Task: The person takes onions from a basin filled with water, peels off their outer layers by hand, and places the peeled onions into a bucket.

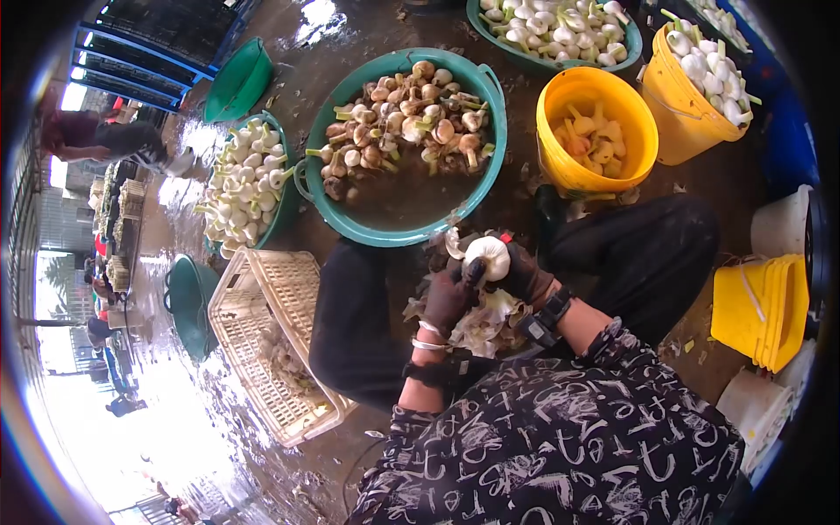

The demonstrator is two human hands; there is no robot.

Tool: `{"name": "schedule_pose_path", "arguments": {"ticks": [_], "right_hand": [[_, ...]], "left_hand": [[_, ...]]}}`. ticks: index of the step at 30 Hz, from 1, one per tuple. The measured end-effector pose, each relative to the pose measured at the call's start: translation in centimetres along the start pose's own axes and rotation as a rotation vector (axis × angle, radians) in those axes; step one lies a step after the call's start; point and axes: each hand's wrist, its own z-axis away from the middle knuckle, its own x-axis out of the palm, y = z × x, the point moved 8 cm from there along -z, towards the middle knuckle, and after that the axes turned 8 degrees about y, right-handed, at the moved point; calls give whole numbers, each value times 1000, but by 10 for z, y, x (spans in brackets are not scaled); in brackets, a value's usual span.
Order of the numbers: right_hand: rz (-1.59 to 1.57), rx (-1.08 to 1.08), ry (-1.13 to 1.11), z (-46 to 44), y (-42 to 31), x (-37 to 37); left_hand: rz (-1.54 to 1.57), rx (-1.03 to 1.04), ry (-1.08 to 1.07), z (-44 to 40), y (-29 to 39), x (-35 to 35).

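Stacked yellow buckets (759,311), blue metal frame (131,67), wet floor (166,229)

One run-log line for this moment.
left hand: gripping white garlic bulb | right hand: gripping same bulb | loose skins: below hands | teal tub: brownish bulbs inside

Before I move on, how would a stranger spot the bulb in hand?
Find the large teal basin of mostly brownish bulbs, upper middle. Just below its rim, between the gloved left hand and right hand, sits a white bulb. It alone is held; the neighbouring bulbs lie heaped.
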Motion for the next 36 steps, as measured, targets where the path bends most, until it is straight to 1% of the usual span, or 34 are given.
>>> {"name": "schedule_pose_path", "arguments": {"ticks": [2,3,4,5,6,7,8,9,10,11,12,13,14,16,17,18,19,20,22,23,25,26,28,29,31,32,33,34,35,36], "right_hand": [[-13,-107,90,-5,-7,-22],[164,-171,379,-12,3,-59],[344,-176,678,-9,4,-79],[22,-114,586,-7,16,-81],[-296,-50,480,-4,15,-63],[-170,-2,574,-4,17,-79],[-171,-5,574,0,11,-80],[-45,22,600,15,-12,-63],[82,48,626,22,-26,-54],[120,-63,504,15,-38,-59],[122,-71,506,15,-50,-52],[-138,-128,470,15,-70,-34],[-396,-187,426,13,-87,-25],[-370,-356,169,26,-140,6],[-363,-304,116,25,-150,6],[-356,-253,67,27,-157,5],[-316,-259,174,25,-159,2],[-304,-286,186,22,-153,-13],[34,-265,397,11,-119,-61],[39,-272,408,12,-120,-58],[165,-161,562,12,-111,-51],[162,-160,567,7,-109,-50],[378,-374,664,5,-122,-52],[370,-377,665,-3,-112,-57],[590,-759,671,-2,-115,-57],[584,-759,672,2,-112,-56],[834,-686,738,5,-108,-53],[1082,-601,795,9,-110,-41],[1003,-459,759,12,-107,-36],[1001,-456,749,15,-109,-30]], "left_hand": [[62,1,23,7,11,8],[-62,90,-59,15,24,16],[113,4,-132,26,27,29],[108,16,-216,33,38,35],[103,31,-298,37,48,39],[101,35,-297,30,49,34],[12,181,-337,23,58,30],[-76,330,-377,14,65,26],[-533,302,-241,-10,50,7],[-559,426,-5,-32,49,-11],[-570,217,84,-58,41,-25],[-515,297,161,-79,48,-30],[-772,227,179,-103,41,-33],[-907,483,243,-140,63,-19],[-896,498,224,-164,67,-11],[-935,637,222,-181,82,4],[-967,782,220,-194,94,21],[-972,770,210,-210,97,36],[-1076,881,-27,-262,61,59],[-1066,887,-34,-265,65,66],[-1085,667,-77,-269,65,69],[-1086,665,-83,-262,68,69],[-391,285,-97,-253,51,51],[-252,361,-76,-241,44,46],[-38,189,-223,-185,36,50],[9,137,-314,-152,41,53],[83,164,-318,-128,37,54],[39,191,-304,-108,36,53],[-36,239,-251,-98,37,48],[-110,285,-193,-88,39,42]]}}
